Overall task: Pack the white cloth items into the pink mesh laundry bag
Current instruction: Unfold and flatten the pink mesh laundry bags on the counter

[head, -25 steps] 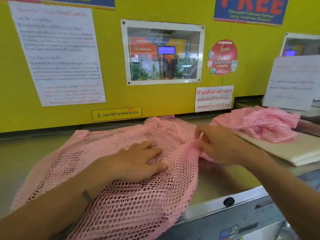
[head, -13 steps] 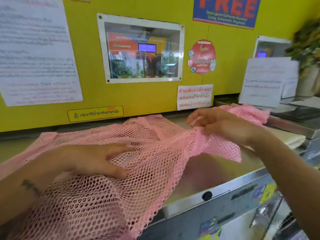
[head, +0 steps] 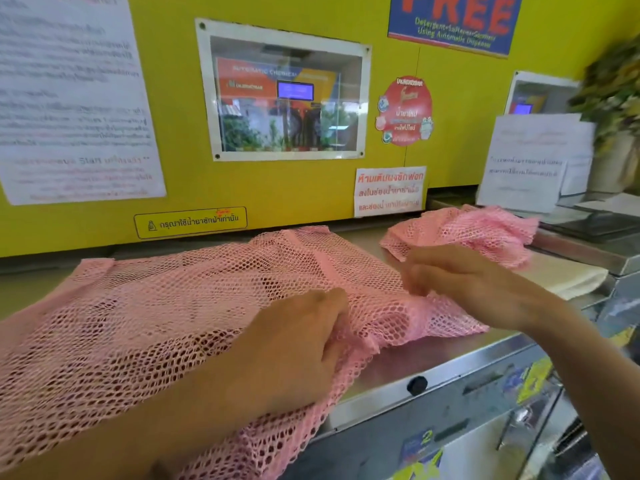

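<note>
A large pink mesh laundry bag (head: 156, 313) lies spread flat across the steel machine top. My left hand (head: 294, 348) presses down on its right part, fingers bunching the mesh near the edge. My right hand (head: 464, 285) hovers blurred at the bag's right end, fingers curled on the mesh edge. A second crumpled pink mesh bag (head: 464, 230) sits behind it on a folded white cloth (head: 568, 275) at the right.
The yellow wall panel (head: 180, 133) with posters and a window rises directly behind. The steel machine top (head: 433, 351) drops off at its front edge with a black knob (head: 416, 385). Paper notices (head: 523, 168) and a plant (head: 613, 88) stand at the far right.
My left hand has slid right across the bag toward its right edge. My right hand has dropped lower onto the mesh end, which now lies flatter.
</note>
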`<state>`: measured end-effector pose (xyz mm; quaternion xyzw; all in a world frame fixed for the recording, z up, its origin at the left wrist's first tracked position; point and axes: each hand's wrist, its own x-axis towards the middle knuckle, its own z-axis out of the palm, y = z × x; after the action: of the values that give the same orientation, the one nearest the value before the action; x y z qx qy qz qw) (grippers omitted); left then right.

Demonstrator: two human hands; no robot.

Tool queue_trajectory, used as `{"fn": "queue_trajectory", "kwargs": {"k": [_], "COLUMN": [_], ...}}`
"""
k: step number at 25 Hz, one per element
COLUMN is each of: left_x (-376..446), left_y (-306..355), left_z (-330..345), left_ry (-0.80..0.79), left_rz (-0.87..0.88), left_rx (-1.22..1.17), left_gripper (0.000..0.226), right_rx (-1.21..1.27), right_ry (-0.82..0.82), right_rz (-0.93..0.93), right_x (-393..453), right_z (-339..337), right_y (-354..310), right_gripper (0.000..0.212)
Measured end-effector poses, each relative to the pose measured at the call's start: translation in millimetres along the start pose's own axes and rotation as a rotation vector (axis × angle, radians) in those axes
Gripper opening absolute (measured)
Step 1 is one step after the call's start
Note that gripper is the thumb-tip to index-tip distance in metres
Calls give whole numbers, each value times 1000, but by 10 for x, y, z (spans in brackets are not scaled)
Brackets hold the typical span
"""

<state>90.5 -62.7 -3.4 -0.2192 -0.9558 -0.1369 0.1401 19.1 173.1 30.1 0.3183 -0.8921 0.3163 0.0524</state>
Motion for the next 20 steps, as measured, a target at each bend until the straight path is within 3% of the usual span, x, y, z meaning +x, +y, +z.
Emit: {"fn": "queue_trajectory", "kwargs": {"k": [2,5,8,9,11,13,17,20], "left_x": [49,95,125,139,171,184,117,45], "left_y": [-66,-181,-207,-221,-272,-331,-355,-351], "left_z": [13,40,42,36,29,-2,-330,-569], "left_ry": [-35,-203,-241,-208,-144,-141,-483,-627], "left_rz": [-40,-97,-86,-74,-53,-21,47,93], "left_rx": [43,47,41,12,-12,-43,-446,-663], "left_gripper": [18,34,29,19,8,13,11,11], "right_rx": [79,-170,-400,-389,-340,-215,206,253], "right_ry": [20,-52,-48,-17,33,-3,-2,52], "right_rz": [-16,40,71,61,58,111,203,198], "right_x": [-150,-239,-163,-108,-1,108,154,166], "right_z": [-59,70,291,319,304,184,-273,-480], "right_y": [-37,59,225,269,348,395,417,345], "right_gripper": [22,11,45,43,24,18,35,26]}}
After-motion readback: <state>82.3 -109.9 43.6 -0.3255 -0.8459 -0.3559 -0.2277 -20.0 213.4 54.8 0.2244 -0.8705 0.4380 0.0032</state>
